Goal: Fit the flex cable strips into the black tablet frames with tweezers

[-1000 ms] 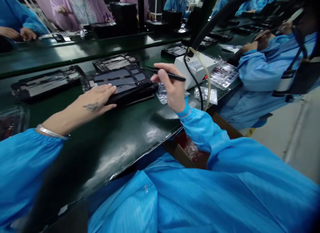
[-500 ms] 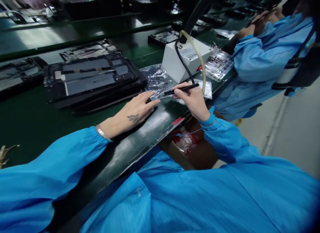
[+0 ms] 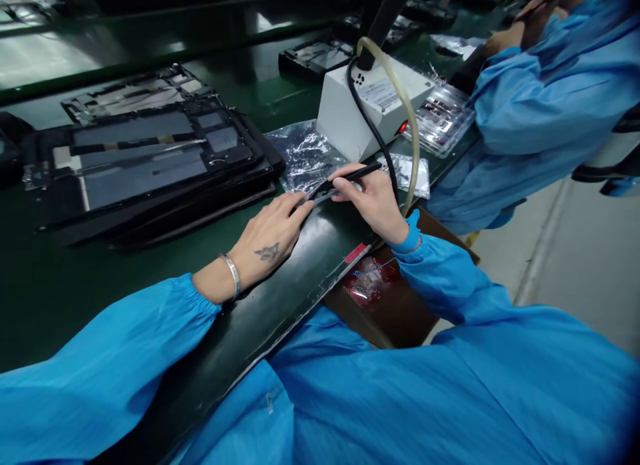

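My right hand [image 3: 369, 197] is closed on a slim black pen-like tool [image 3: 357, 174], whose tip points left toward my other hand. My left hand [image 3: 270, 233] lies low over the bench edge, its thumb and forefinger pinched together by the tool's tip; what they hold is too small to make out. Clear plastic film [image 3: 306, 153] lies just beyond the fingertips. Behind my right hand stands a white box [image 3: 345, 112] with a lit red switch, a black cord and a pale tube [image 3: 411, 118].
Stacked black device frames [image 3: 140, 158] fill the left of the green bench [image 3: 320, 252]. A clear tray of small parts [image 3: 443, 118] sits behind the white box. A person in blue [image 3: 545, 112] works at right. Below the edge is a cardboard box [image 3: 400, 312].
The view has shifted. My left thumb and forefinger, apart before, have closed together, and the tool tip in my right hand is now right beside them.
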Demonstrator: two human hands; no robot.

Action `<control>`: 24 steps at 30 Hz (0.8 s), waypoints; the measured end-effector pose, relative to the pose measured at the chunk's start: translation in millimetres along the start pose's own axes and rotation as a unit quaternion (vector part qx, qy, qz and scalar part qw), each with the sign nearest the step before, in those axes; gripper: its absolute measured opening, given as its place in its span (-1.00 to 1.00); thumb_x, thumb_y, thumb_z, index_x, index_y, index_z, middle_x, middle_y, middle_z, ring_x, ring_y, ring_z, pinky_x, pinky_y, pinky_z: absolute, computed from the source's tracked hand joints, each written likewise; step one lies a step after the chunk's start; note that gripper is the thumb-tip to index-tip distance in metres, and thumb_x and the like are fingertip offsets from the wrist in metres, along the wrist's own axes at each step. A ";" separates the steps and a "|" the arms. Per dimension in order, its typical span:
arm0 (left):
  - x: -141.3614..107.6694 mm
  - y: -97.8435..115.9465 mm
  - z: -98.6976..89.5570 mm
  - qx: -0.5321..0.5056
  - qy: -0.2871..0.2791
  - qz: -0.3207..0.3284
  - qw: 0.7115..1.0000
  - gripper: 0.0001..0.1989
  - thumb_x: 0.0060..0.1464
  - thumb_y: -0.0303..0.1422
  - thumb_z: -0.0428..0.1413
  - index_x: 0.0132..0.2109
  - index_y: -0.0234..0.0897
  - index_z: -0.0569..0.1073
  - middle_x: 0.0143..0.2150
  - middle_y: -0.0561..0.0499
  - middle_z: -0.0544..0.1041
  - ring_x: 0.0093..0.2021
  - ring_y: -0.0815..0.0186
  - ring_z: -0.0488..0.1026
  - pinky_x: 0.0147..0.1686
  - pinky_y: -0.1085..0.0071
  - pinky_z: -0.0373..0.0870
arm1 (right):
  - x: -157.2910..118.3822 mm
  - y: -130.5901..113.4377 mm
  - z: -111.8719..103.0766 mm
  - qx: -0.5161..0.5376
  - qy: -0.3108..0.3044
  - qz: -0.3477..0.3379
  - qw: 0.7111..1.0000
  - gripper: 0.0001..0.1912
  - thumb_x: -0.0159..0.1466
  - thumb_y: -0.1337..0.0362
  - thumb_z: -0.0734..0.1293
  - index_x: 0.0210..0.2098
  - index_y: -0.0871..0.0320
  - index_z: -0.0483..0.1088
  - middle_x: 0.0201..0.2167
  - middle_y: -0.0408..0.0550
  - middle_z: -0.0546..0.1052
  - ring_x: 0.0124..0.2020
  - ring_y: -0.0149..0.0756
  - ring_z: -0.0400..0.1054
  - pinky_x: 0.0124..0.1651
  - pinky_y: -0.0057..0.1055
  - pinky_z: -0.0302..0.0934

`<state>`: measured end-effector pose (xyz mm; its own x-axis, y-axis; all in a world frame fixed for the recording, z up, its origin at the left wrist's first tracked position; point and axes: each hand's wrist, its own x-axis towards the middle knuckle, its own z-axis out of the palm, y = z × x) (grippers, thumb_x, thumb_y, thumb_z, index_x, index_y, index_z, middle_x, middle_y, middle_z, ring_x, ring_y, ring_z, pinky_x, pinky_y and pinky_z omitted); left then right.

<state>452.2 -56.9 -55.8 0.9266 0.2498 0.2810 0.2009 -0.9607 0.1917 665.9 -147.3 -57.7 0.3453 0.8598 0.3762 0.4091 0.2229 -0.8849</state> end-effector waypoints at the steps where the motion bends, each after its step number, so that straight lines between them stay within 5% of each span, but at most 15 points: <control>1: 0.1 -0.1 0.5 0.002 -0.003 0.001 1.000 -0.56 0.34 -0.46 -0.16 0.28 -0.35 0.34 0.33 -0.26 0.33 0.34 0.03 0.29 0.27 0.04 0.38 | -0.4 0.1 -0.2 0.002 -0.001 0.000 1.000 -0.61 0.27 -0.09 0.41 -0.22 0.13 0.52 -0.20 -0.09 0.51 -0.18 -0.35 0.46 -0.21 -0.45 0.56; 8: 0.5 0.7 0.7 0.011 -0.002 0.001 1.000 -0.55 0.34 -0.45 -0.18 0.28 -0.39 0.34 0.32 -0.27 0.36 0.33 0.00 0.29 0.27 0.02 0.38 | -2.8 -0.2 -0.1 0.008 0.020 0.006 1.000 -0.61 0.27 -0.09 0.40 -0.21 0.12 0.51 -0.20 -0.10 0.49 -0.18 -0.35 0.45 -0.21 -0.43 0.57; 24: 0.3 2.6 -0.7 0.044 -0.006 0.011 0.999 -0.56 0.35 -0.50 -0.14 0.28 -0.53 0.36 0.30 -0.29 0.38 0.33 -0.05 0.30 0.29 0.02 0.36 | -2.1 1.3 -2.4 -0.076 -0.034 -0.049 0.995 -0.68 0.35 -0.01 0.36 -0.16 0.12 0.53 -0.15 -0.06 0.56 -0.18 -0.32 0.48 -0.19 -0.40 0.44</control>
<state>452.7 -59.2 -54.5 0.9347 0.2284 0.2723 0.2081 -0.9728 0.1016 667.8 -149.9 -59.0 0.2417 0.8680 0.4337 0.5623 0.2389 -0.7916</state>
